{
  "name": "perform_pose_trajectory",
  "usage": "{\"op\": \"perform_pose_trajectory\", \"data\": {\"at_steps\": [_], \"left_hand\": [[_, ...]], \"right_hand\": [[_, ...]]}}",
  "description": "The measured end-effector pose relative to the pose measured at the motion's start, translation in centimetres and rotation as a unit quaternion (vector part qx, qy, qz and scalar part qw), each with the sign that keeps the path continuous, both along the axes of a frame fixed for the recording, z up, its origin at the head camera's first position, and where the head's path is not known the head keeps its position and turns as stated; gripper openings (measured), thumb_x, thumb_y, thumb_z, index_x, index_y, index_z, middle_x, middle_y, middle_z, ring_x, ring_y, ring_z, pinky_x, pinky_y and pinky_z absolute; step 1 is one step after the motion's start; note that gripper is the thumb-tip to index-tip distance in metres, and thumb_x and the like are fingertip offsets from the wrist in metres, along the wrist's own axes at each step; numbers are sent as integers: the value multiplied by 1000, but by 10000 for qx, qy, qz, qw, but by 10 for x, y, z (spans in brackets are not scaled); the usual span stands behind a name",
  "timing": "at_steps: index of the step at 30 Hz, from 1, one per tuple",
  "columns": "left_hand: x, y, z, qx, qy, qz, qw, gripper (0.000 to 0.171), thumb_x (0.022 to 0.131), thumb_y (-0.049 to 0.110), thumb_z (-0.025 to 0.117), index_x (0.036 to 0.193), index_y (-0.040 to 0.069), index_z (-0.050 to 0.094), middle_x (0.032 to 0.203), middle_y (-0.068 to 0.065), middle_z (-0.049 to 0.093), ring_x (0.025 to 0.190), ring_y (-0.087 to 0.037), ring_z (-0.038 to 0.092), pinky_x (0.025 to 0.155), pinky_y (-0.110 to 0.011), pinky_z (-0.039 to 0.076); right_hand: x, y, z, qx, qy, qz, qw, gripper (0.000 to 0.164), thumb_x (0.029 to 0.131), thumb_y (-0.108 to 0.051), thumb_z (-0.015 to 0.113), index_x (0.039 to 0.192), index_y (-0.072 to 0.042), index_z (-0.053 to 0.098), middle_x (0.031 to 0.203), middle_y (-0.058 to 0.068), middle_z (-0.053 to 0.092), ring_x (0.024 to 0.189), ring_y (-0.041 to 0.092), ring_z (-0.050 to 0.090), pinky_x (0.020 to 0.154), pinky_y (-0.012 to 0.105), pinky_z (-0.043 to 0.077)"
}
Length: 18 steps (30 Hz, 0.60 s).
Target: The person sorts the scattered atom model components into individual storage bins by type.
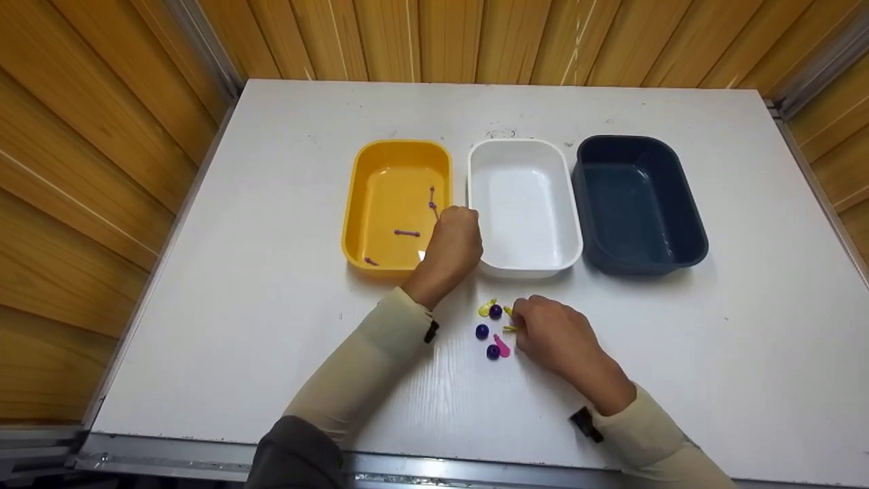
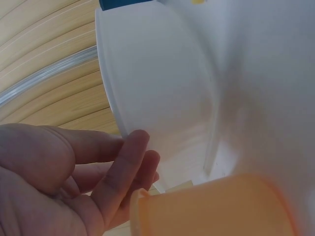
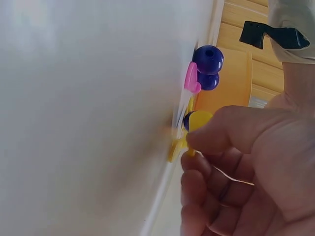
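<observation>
Yellow piece [image 3: 201, 119] between right-hand fingers [image 3: 219, 130] — purple beads [image 3: 208, 60], pink piece [image 3: 192, 77] nearby.

Walled at the back and both sides by wood-grained panels [image 1: 445, 41], with metal posts [image 1: 208, 44] at the rear corners. Surfaced with a white tabletop [image 1: 217, 305], marked by dark scuffs [image 1: 502, 134] toward the back and edged along the front by a metal rail [image 1: 170, 462].

Left bin [image 1: 380, 197]: we see plain yellow
Middle bin [image 1: 523, 197]: plain white
Right bin [image 1: 631, 210]: dark navy
Rods [image 1: 407, 233], centre left: purple
Beads [image 1: 482, 331], lower centre: deep indigo
Small pieces [image 1: 485, 310], lower centre: yellow, one pink
Tabletop [image 1: 237, 272]: white
Wall planks [image 1: 445, 41], top: we find honey-brown wood grain
Sleeves [image 1: 366, 346], bottom: cream, dark grey at left
</observation>
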State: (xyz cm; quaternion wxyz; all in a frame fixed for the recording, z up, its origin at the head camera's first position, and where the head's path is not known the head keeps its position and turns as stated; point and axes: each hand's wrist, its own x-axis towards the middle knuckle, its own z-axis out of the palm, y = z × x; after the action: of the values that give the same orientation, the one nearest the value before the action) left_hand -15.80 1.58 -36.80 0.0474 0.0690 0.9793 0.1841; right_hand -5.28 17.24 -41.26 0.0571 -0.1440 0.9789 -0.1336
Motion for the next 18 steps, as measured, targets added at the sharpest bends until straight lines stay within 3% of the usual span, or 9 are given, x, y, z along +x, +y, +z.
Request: {"op": "perform_pose_trajectory", "data": {"at_steps": [9, 18], "left_hand": [[1, 0, 0, 79, 81, 43, 9999, 23, 93, 6, 53, 109, 1, 69, 96, -12, 68, 87, -20, 60, 82, -29, 53], [0, 0, -1, 178, -12, 100, 9998, 24, 94, 5, 52, 110, 0, 69, 98, -12, 67, 89, -20, 60, 83, -28, 53]], "right_hand": [[-10, 10, 12, -317, 260, -159, 9990, 13, 73, -4, 59, 75, -16, 62, 72, -1, 57, 64, 16, 49, 54, 30, 39], [-27, 21, 23, -641, 906, -311, 9933, 9, 75, -5, 65, 79, -12, 65, 76, 3, 63, 68, 18, 57, 56, 34, 45]]}}
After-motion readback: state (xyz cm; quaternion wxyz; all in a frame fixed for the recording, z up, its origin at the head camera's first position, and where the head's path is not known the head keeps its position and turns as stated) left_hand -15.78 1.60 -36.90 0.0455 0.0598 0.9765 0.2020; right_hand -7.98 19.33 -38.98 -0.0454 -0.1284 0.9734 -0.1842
